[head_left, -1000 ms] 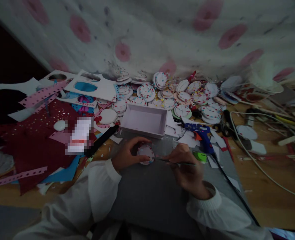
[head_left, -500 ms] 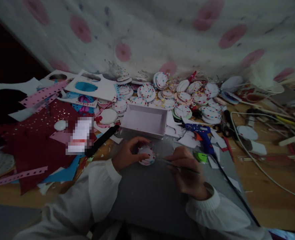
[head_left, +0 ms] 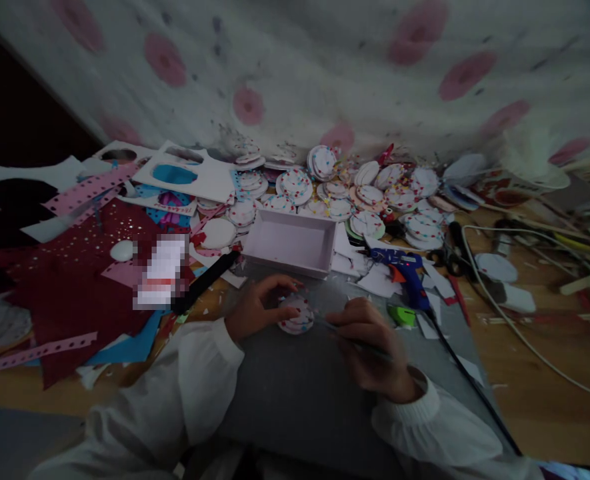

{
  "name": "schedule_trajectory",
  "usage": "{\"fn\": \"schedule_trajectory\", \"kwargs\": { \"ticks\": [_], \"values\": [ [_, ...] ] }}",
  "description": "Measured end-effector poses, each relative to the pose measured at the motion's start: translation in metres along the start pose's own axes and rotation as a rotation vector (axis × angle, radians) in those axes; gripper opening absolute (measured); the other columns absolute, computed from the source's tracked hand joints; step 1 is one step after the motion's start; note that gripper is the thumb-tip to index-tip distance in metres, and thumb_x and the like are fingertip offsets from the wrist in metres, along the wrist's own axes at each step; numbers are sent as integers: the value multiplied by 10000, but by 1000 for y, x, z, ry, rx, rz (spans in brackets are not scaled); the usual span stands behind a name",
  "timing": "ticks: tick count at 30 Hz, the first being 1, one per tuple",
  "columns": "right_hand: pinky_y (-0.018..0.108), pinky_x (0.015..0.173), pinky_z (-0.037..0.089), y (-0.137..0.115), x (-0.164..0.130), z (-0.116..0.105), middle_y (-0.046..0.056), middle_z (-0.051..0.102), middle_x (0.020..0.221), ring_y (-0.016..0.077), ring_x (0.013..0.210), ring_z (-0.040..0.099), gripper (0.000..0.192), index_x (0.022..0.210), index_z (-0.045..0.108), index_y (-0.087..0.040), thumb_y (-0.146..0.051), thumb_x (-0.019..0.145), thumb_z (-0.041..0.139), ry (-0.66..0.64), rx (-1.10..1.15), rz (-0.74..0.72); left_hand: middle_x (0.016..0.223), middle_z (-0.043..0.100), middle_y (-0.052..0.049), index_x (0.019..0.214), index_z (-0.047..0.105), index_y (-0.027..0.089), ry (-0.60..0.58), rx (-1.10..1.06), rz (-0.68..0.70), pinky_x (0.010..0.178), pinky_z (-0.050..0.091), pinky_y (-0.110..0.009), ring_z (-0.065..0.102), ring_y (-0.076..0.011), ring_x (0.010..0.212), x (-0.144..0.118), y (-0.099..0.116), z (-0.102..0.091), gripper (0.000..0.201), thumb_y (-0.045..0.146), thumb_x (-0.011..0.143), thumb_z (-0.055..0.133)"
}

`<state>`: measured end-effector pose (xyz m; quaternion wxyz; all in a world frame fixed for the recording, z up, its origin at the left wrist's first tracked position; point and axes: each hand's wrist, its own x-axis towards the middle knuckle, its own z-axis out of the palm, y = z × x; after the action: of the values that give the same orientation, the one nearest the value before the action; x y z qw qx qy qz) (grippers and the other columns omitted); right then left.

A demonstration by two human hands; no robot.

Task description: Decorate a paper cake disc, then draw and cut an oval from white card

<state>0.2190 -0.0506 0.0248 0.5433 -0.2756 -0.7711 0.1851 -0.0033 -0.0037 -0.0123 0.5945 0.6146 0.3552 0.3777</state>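
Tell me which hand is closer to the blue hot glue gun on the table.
Right. The right hand lies just below-left of the blue hot glue gun, holding a thin tool; the left hand is farther left, on a dotted white paper disc.

Small round white disc [head_left: 297, 314] with coloured dots is lying flat on the grey mat [head_left: 295, 387], near its far edge. A thin dark tool [head_left: 347, 339] is lying nearly level, its tip pointing at the disc's right edge.

Tray [head_left: 295, 241] behind disc [head_left: 297, 315], glue gun [head_left: 405, 267] rt.
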Motion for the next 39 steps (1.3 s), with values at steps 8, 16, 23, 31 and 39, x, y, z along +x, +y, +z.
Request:
{"fn": "schedule_trajectory", "kwargs": {
  "ticks": [8, 16, 23, 31, 39],
  "values": [
    [371, 656, 510, 0, 1, -1, 71, 724, 900, 189, 725, 638, 316, 1003, 578, -228, -13, 780, 520, -1, -31, -15, 1157, 641, -87, 1028, 623, 189, 15, 18, 3, 909, 438, -314, 587, -194, 1039, 0, -1, 0, 391, 400, 739, 783],
    [384, 660, 535, -1, -2, 0, 69, 719, 909, 194, 734, 651, 318, 1036, 543, -254, -44, 800, 583, -19, -41, 38, 1125, 644, -93, 996, 618, 182, 25, -15, -8, 923, 428, -324, 585, -201, 1054, 1, 0, 0, 380, 437, 754, 760],
    [369, 672, 540, 0, -5, 0, 68, 685, 930, 193, 797, 643, 325, 1080, 545, -248, -68, 818, 612, -85, -60, 68, 1089, 628, -98, 911, 590, 165, 58, -29, 19, 861, 438, -303, 582, -192, 991, 1, 4, -1, 397, 475, 734, 764],
    [312, 622, 531, -4, 6, -1, 53, 642, 864, 176, 750, 624, 242, 1030, 567, -227, -91, 832, 599, -74, -101, 45, 1087, 571, -83, 834, 532, 167, 71, -125, 33, 863, 464, -299, 576, -165, 958, 1, 3, -1, 406, 373, 666, 838],
    [269, 543, 472, -3, 4, 0, 13, 580, 728, 149, 641, 569, 149, 933, 561, -219, -96, 854, 583, -19, -58, 152, 1111, 544, -84, 803, 527, 163, 88, -153, 60, 904, 466, -330, 567, -197, 1034, 2, 1, -1, 453, 321, 582, 889]
  ]
}}
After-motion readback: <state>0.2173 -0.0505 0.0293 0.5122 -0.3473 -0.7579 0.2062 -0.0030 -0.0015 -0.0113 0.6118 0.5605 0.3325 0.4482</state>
